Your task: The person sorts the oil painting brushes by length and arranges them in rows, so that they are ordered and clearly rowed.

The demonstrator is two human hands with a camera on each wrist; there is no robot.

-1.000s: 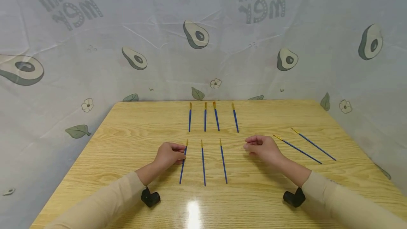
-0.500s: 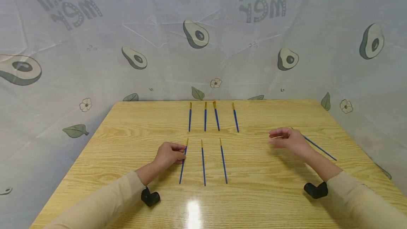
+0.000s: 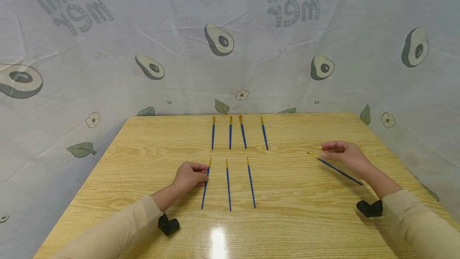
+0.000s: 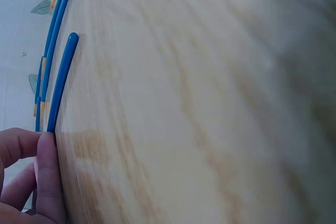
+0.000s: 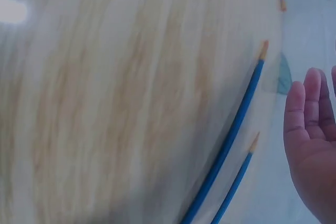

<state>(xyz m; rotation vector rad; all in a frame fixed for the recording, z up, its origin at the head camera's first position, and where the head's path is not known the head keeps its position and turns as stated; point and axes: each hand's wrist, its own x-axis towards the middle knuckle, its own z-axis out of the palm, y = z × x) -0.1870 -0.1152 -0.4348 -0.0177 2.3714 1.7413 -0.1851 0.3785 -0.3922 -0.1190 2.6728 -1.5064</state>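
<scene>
My left hand pinches a thin blue paintbrush between thumb and fingers; it is the leftmost of the near row and lies on the table, tip pointing away. In the left wrist view its handle extends from the fingertips. My right hand hovers with relaxed fingers over the right side, holding nothing. Below it, a slanted paintbrush lies on the wood. A second slanted paintbrush there is hidden by the hand in the head view, but the right wrist view shows both, the thinner-looking one and the nearer one.
Two more paintbrushes, one in the middle and one at its right, complete the near row. Several paintbrushes form a far row near the back edge. A patterned curtain hangs behind the wooden table.
My right hand has moved right from beside the near row, passing over the slanted paintbrushes and uncovering one while now covering the other. My left hand has stayed on its paintbrush.
</scene>
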